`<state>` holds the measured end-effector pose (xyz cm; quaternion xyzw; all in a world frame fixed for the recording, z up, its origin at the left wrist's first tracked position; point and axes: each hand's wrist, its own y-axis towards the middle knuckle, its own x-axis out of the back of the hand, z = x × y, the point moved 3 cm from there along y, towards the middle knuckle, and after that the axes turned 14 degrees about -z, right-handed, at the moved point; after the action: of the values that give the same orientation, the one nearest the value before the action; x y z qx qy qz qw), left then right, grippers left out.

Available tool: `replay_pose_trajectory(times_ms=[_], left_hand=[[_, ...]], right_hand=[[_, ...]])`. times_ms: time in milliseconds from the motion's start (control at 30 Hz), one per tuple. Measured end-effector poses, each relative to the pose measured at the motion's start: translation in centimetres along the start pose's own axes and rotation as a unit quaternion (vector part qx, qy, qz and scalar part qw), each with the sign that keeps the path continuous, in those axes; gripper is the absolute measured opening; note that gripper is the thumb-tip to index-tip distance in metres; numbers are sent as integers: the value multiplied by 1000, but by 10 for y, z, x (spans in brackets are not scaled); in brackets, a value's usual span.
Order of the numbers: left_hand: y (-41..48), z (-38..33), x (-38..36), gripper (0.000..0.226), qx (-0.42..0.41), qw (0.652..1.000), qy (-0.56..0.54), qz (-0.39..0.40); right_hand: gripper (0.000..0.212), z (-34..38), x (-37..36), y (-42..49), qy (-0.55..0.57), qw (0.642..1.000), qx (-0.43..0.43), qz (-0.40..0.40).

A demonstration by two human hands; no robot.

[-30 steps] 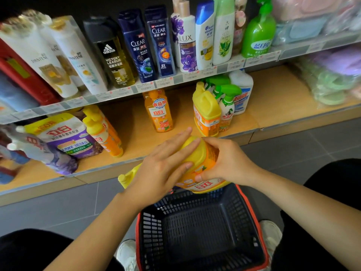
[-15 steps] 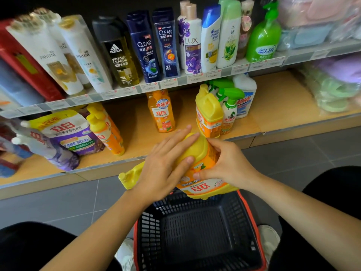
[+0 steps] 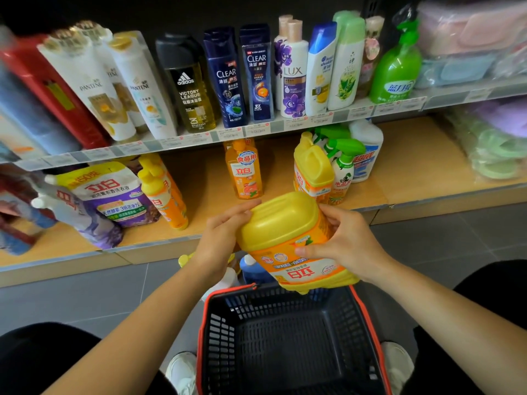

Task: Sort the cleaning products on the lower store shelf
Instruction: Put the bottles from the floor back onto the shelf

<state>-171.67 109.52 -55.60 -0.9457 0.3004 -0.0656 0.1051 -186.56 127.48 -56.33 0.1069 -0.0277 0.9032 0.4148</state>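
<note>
Store aisle, seen from above my hands. A grey tiled floor (image 3: 85,297) runs below two shelves. The upper shelf (image 3: 256,129), edged with a strip of price tags, carries a row of shampoo bottles (image 3: 225,78). The lower shelf (image 3: 413,158), a pale wooden board, carries the cleaning products: from left to right, a refill pouch (image 3: 105,195) on its side, an upright orange bottle (image 3: 245,172), then a close group made up of a second jug (image 3: 312,166), a green-headed spray bottle (image 3: 343,169) and a white bottle (image 3: 368,149). A black basket (image 3: 212,332) with a red rim stands on the floor in front of me, and a few small bottles (image 3: 251,270) stand just beyond its far rim, partly hidden. The jug (image 3: 285,232) is in the air between the lower shelf's front edge and the basket's far rim. Its long axis runs away from me and is tilted, far end higher. A plain yellow end points at the shelf, the near end hangs over the basket's rim, and the label print reads upside down to me; I cannot tell which end bears the cap. My left hand (image 3: 219,240) presses nearly straight fingers against the jug's left side. My right hand (image 3: 348,243) grips its right side, thumb on the label and fingers curled over the far edge.
</note>
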Motion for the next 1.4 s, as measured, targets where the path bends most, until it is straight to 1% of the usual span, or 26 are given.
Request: replay_pose_trajectory(times_ms=[67,133,233,300,400,467,600,667,700,733,767,833,867,933,1000,1067,1100,1167,1233,1333,1400], left_hand=[[-1,-2,1,31,-10,1000,-5,-8],[-5,-2,0,32,-57,998,1,-2],[-11,-1,-3,46,-120,992,-1,49],[-13,-2,-3,50,-171,983,15,64],[-15,-2,-2,50,-248,966,36,62],[-17,-2,-3,53,-285,955,54,66],[-17,-3,-3,51,-364,922,121,52],[-15,0,-3,53,-393,909,135,37],[-15,3,-3,55,-395,909,129,29],[-15,7,-3,59,-382,917,114,26],[-14,12,-4,64,-350,932,91,25],[-14,24,-5,71,-241,969,44,36],[-14,31,-6,70,-188,980,44,47],[-11,51,-7,58,-104,987,83,86],[-12,67,-8,45,-21,985,104,139],[-16,80,-10,50,60,979,97,169],[-17,83,-10,53,83,979,80,169],[-15,85,-9,51,98,984,15,147],[-11,80,-5,47,87,989,-44,111],[-7,70,3,39,55,994,-85,44],[-6,65,4,41,54,992,-108,19]], right_hand=[[73,-1,-1,0,8,1000,4,4],[73,-1,-1,1,22,1000,6,1],[71,-1,0,3,46,999,5,-7],[71,-1,1,5,59,998,2,-6],[70,-2,1,6,72,997,-1,-10],[70,-3,0,6,82,997,-4,-10],[69,-5,-1,6,100,995,-11,-10],[67,-7,-1,7,113,993,-21,-11],[65,-8,-1,8,127,991,-30,-14],[63,-9,-1,8,146,988,-42,-21],[61,-9,0,9,164,985,-53,-30],[61,-9,3,12,193,977,-70,-53],[61,-8,5,13,206,973,-77,-62],[60,-6,8,16,233,965,-90,-75],[56,-5,9,18,254,957,-108,-88],[52,-5,9,21,272,950,-120,-94],[49,-5,9,22,282,947,-124,-94],[45,-6,6,25,309,937,-137,-91],[49,-7,2,31,335,928,-140,-90],[58,-8,-8,40,358,920,-134,-87],[57,-11,-17,45,377,911,-145,-81]])
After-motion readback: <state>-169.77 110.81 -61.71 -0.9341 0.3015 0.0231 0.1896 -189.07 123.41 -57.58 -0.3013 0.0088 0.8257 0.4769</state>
